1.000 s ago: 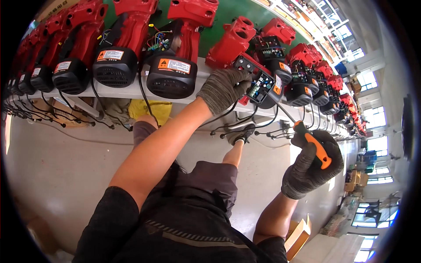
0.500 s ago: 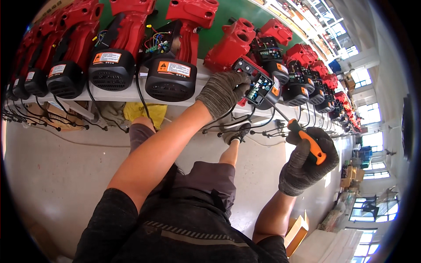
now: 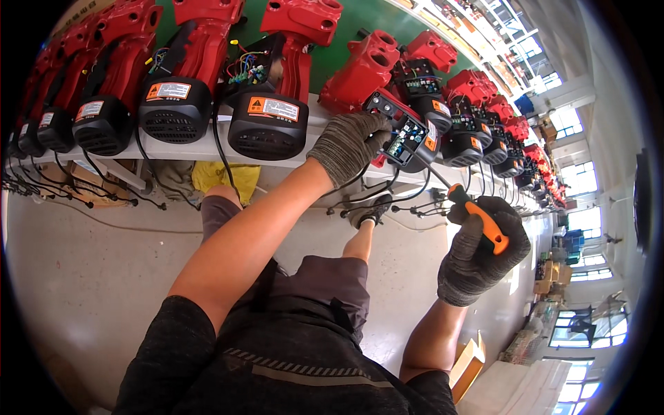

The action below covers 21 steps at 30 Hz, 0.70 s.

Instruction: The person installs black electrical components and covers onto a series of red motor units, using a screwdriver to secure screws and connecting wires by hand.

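1. Right hand (image 3: 484, 252) out over the floor side, fingers wrapped round a screwdriver (image 3: 488, 229) by its orange-and-black handle, shaft slanting up and left to the open circuit board (image 3: 407, 142). The tip is too small to read; if it's poorly seated, a push could skid it across the components.

2. Left hand (image 3: 349, 145), gloved, curls its fingers in at the board's near-left edge, and I can't tell whether they pinch anything. Here's the risk: those fingertips sit close to the shaft's line, so a slip could jab the glove, and thick knit might snag a wire.

3. The board sits in the open handle of a red-and-black machine (image 3: 362, 72), its black end at the front edge of the bench (image 3: 328, 59). Lean on it unbraced and it could rock or twist.

4. Either side, it's tight! A machine with exposed wiring (image 3: 252, 72) stands to the left, another open one (image 3: 418, 76) just right; a wide left elbow or a sideways knock might catch them.

5. Below the edge, power cords (image 3: 221, 155) dangle near the shoe (image 3: 372, 211), a likely snag. The right arm's roomiest path looks to be back and down, over the pale floor (image 3: 124, 270).
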Motion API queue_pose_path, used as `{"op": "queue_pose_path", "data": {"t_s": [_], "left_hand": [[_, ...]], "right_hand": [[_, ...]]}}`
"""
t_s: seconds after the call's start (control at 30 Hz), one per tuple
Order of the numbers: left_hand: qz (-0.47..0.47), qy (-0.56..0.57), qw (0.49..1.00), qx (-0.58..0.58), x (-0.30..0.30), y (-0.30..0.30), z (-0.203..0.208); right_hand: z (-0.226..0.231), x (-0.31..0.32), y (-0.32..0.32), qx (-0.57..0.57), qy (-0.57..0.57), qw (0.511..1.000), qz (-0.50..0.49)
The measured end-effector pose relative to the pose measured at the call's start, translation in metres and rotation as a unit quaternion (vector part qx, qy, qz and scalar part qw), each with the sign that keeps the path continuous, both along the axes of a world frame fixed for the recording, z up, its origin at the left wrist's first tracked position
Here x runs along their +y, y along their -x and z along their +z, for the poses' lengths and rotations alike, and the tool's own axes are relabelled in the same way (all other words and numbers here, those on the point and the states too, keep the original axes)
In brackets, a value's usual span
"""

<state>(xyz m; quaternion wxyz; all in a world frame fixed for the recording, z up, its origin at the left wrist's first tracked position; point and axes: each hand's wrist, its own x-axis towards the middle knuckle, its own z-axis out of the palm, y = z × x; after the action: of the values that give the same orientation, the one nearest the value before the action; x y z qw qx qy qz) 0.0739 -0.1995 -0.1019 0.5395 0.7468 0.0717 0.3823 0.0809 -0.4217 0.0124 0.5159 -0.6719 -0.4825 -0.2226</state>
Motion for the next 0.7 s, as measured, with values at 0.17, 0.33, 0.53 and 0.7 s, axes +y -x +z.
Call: {"op": "queue_pose_path", "data": {"t_s": [0.17,0.33,0.53,0.7], "left_hand": [[0.015,-0.057,0.996,-0.072,0.005,-0.008,-0.006],[0.068,-0.288,0.955,0.018,0.006,-0.016,-0.041],[0.172,-0.261,0.949,-0.035,-0.026,-0.070,-0.051],[0.058,-0.140,0.988,-0.013,-0.009,-0.061,-0.042]], "right_hand": [[0.000,0.004,0.002,-0.004,-0.005,1.000,0.001],[0.036,0.011,0.012,-0.165,0.211,0.960,-0.080],[0.079,0.018,0.028,-0.247,0.383,0.868,-0.198],[0.069,0.022,0.010,-0.309,0.357,0.869,-0.148]]}}
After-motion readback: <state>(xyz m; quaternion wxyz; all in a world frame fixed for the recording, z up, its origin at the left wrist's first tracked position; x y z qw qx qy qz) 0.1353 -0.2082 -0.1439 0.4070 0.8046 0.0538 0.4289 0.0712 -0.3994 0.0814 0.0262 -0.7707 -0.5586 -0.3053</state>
